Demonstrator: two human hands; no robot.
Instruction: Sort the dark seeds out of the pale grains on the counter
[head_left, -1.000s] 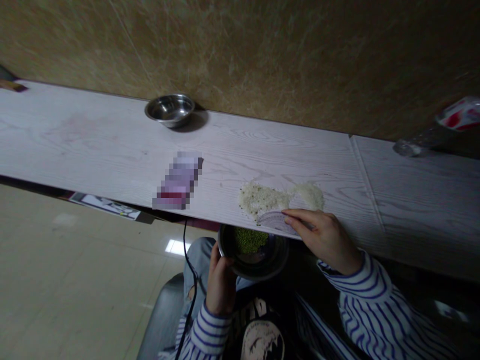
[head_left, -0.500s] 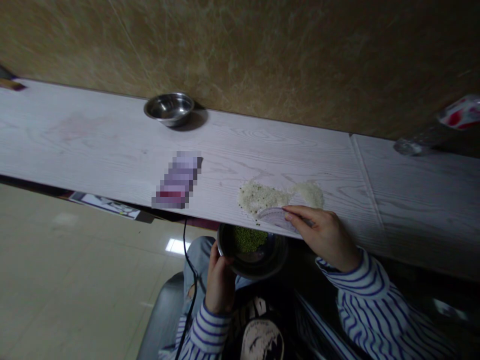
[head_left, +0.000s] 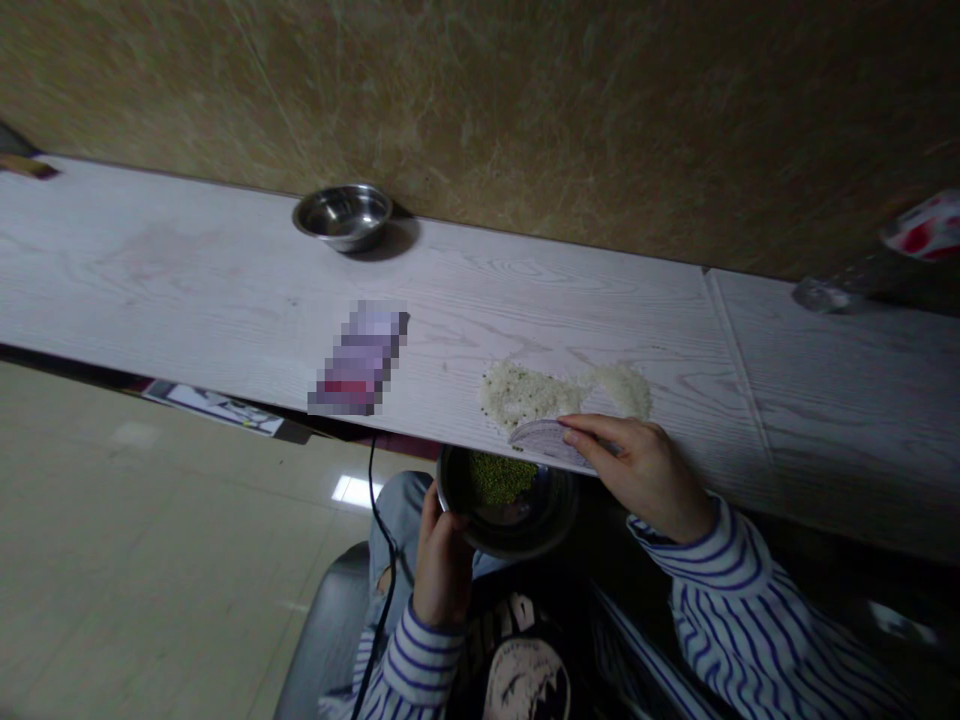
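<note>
My left hand (head_left: pixel 444 565) grips the left rim of a metal bowl (head_left: pixel 517 540) just below the table's front edge. Green mung beans (head_left: pixel 501 478) lie inside it. Between thumb and fingers my right hand (head_left: pixel 641 460) pinches a clear protractor (head_left: pixel 541 436), its curved edge resting on the tabletop above the bowl. Beyond the protractor is a pile of white rice (head_left: pixel 525 395) with some green beans mixed in. A second patch of rice (head_left: pixel 624 387) lies to its right. A few beans sit by the protractor, near the table edge.
A second metal bowl (head_left: pixel 343 218) stands by the wall on the narrow white table (head_left: pixel 225 270). A pixelated phone-shaped object (head_left: pixel 360 358) lies left of the rice. At the far right is a clear plastic bottle (head_left: pixel 832 290). A black cable (head_left: pixel 388 560) hangs beside my leg.
My right hand has drawn the protractor slightly left and toward the table's front edge, with a few beans beside it. My left hand keeps the bowl in nearly the same place.
</note>
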